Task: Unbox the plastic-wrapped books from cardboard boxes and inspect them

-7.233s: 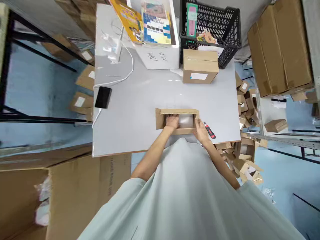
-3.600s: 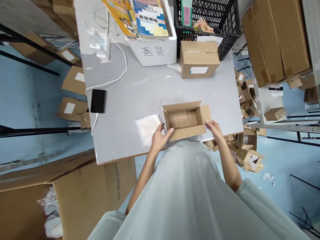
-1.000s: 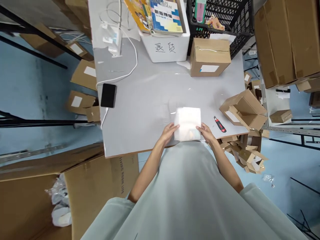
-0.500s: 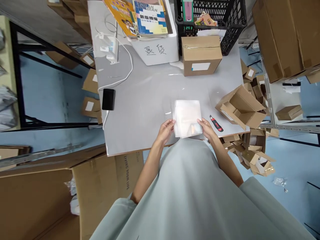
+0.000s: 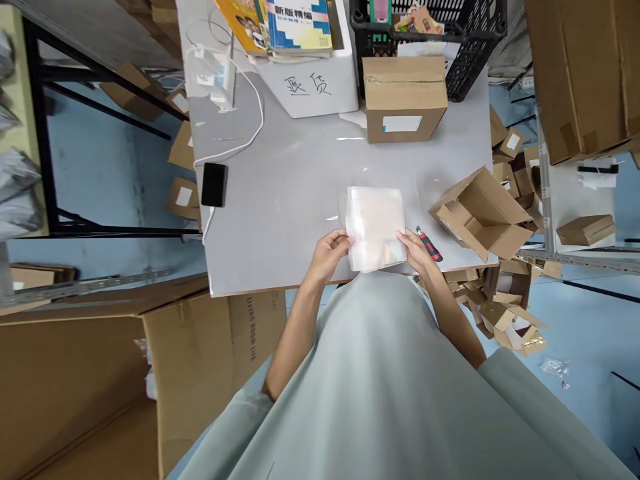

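Note:
A flat, whitish square packet (image 5: pixel 376 227) in what looks like clear plastic is held at the table's front edge, close to my body. My left hand (image 5: pixel 330 252) pinches its left edge between thumb and fingers. On the opposite edge my right hand (image 5: pixel 415 250) grips it the same way. A small coloured patch shows near the packet's lower right corner; its contents are too pale to make out. Just right of my right hand lies a red and black utility knife (image 5: pixel 429 244). An open cardboard box (image 5: pixel 483 212) stands beyond the knife, its flaps spread.
On the grey table (image 5: pixel 280 220) are a closed carton (image 5: pixel 405 100), a white bin (image 5: pixel 320 90) of books, a black crate (image 5: pixel 467 63), a phone (image 5: pixel 214 185) on a white cable and a power strip (image 5: pixel 223 83). A large open carton (image 5: pixel 195 373) stands at lower left.
Both hands keep hold of the packet, which has turned slightly so its coloured patch shows a little more. The view has shifted, and the table's things sit slightly higher in the picture.

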Available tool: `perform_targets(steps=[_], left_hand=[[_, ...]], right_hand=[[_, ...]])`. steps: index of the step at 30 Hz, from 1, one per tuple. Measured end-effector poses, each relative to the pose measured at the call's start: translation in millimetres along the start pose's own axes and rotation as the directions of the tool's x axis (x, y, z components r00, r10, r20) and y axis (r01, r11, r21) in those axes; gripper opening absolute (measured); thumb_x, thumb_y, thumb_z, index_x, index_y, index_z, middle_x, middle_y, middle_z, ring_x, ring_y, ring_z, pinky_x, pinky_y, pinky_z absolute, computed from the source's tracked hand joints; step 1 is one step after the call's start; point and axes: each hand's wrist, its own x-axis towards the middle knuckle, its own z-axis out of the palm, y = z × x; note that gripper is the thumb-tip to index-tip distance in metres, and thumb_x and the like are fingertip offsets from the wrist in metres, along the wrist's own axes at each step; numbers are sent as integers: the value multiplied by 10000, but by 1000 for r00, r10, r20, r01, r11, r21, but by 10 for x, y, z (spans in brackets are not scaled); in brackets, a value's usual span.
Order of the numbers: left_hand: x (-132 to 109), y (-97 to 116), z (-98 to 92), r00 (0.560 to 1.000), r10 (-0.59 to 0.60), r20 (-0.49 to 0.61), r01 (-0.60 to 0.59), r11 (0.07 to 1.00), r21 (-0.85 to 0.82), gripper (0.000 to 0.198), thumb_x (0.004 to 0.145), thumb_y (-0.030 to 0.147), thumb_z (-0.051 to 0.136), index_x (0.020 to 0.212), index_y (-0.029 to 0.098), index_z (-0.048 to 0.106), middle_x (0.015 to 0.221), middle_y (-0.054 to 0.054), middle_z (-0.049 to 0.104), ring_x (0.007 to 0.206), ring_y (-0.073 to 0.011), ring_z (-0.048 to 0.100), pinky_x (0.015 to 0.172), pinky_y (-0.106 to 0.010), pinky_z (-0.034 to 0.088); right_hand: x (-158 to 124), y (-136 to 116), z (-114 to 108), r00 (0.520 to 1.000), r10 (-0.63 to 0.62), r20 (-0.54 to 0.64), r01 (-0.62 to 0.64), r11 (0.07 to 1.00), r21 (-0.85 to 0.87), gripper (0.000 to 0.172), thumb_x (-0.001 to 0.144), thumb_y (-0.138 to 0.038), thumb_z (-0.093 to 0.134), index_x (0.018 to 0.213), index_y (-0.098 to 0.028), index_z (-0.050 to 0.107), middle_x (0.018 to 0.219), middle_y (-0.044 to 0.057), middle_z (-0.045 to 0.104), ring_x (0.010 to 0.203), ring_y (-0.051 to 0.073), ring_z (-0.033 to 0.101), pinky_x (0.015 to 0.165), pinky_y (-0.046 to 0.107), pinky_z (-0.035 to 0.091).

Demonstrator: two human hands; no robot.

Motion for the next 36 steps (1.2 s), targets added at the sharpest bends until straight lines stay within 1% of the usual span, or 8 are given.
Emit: perform_targets(steps=[8,18,22,26,29,32,34,36], left_hand=[[-70,-84,172,1000,8,20,-7,1000,-25,694,771,641,940,1257,178,765,1340,-150,799,1257,-351,739,1050,-445,601],[-26,-206,268,943,164,-289,-92,965,247,426,827,534,864,1005,151,816,985,-86,832,972,-307,768,848,-378,606],[-219,-73,405,924,363,-116,-253,812,525,353,951,411,729,1229,215,823,1202,-79,829,1109,-304,780,974,-398,620],[-466,-1,458,880,454,137,-433,653,621,565,918,343,769,1476,267,723,1646,-102,617,1445,-323,658,1173,-447,572],[-517,-8,314,857,484,177,-496,685,534,461,988,384,716,1427,246,745,1597,-126,654,1471,-317,636,1261,-504,507],[-406,-38,75,858,503,-101,-407,788,463,531,980,489,766,1441,231,719,1548,-159,671,1469,-332,623,1260,-525,500],[-284,-64,-65,884,395,-250,-313,897,313,684,890,569,860,1462,231,696,1584,-170,643,1494,-361,598,1245,-518,509],[-172,-92,-150,968,171,-183,-164,985,55,750,793,653,918,1368,203,745,1502,-185,709,1449,-399,637,1195,-513,550]], right_hand=[[-78,-92,48,996,-38,78,39,999,-15,579,837,-671,869,1213,-246,752,1218,72,840,1242,317,757,1059,441,642],[-107,-17,400,947,-298,-123,233,897,-377,661,883,-597,840,1421,-249,678,1560,154,650,1413,328,642,1193,499,571],[-301,33,823,961,-274,35,273,921,-278,761,809,-625,906,1440,-263,685,1452,121,719,1329,325,705,1116,480,630],[-350,-48,949,941,-319,-118,280,923,-263,657,836,-696,859,1261,-204,768,1210,123,821,1141,333,777,1040,492,652],[-329,-171,845,932,-321,-167,284,935,-212,665,890,-782,750,1197,-194,795,1186,131,839,1184,356,779,1057,495,636],[-344,-267,734,950,-286,-128,260,947,-188,696,865,-813,760,1186,-197,805,1215,122,846,1300,368,744,1145,496,595],[-360,-290,691,964,-254,-82,237,956,-173,683,872,-802,771,1199,-204,803,1270,115,838,1346,359,726,1185,490,575],[-348,-279,663,977,-211,-35,203,966,-163,682,888,-802,758,1221,-208,796,1290,115,832,1343,352,730,1176,489,585]])
